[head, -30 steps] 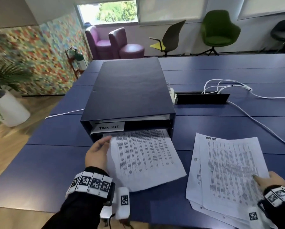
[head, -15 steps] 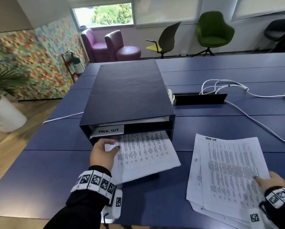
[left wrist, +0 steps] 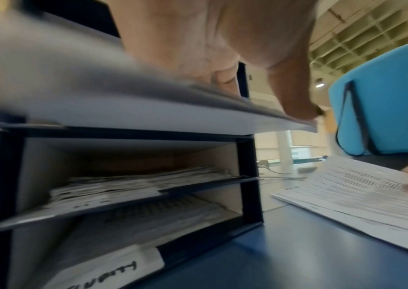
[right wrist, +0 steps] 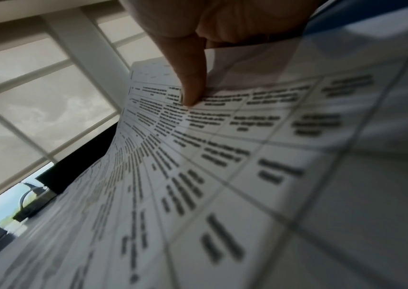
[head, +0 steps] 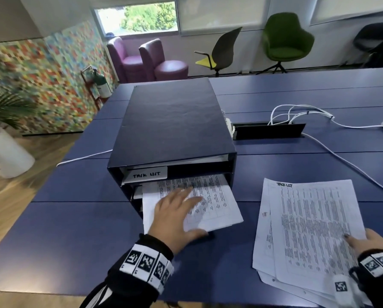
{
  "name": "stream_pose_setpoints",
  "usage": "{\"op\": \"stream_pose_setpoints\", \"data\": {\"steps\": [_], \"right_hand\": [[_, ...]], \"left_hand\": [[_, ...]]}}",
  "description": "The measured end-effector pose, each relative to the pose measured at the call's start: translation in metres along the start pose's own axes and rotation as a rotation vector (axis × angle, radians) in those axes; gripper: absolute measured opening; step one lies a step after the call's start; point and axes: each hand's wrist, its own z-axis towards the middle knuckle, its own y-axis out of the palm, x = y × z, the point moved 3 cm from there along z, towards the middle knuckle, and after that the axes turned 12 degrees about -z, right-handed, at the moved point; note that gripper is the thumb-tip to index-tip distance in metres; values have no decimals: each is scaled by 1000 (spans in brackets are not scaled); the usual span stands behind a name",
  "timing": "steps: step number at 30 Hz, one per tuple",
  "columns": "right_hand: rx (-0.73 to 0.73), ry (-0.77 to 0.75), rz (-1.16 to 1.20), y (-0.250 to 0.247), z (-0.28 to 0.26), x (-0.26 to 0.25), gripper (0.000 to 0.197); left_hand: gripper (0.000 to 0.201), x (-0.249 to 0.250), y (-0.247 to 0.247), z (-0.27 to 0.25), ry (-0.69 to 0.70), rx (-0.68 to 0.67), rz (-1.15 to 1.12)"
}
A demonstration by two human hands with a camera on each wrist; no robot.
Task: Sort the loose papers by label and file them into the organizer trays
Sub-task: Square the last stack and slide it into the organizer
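printed sheet (head: 210,203) sits half inside the organizer (head: 172,123), slot under the "task list" label (head: 149,173); its near half overhangs the slot's front edge onto the table (head: 75,218). our left hand (head: 175,215) lies flat on it, fingers straight and spread. our right hand (head: 369,240) pinches the near edge of the loose paper stack (head: 308,230), thumb on top. stack is thin, fanned, well right of the organizer, with bare blue table between. organizer is a dark boxy shell with thin flat shelves. white cables (head: 301,112) trail behind.
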Motion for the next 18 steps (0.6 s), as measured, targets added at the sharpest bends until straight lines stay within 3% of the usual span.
{"op": "stream_pose_setpoints", "data": {"steps": [2, 6, 10, 14, 18], "right_hand": [[-11, 10, 10, 0, 2, 5, 20], [-16, 6, 32, -2, 1, 6, 18], [-27, -8, 70, -2, -3, 7, 15], [-35, -35, 123, -4, -6, 11, 13], [-46, -63, 223, -8, -16, 13, 13]], "left_hand": [[76, 9, 9, -1, 86, -75, 6], [25, 12, 5, 5, 198, 6, -163], [22, 5, -8, 17, 337, 203, -63], [26, 0, -17, 29, 185, 301, 178], [33, 2, -9, 34, 96, 307, 141]]}}
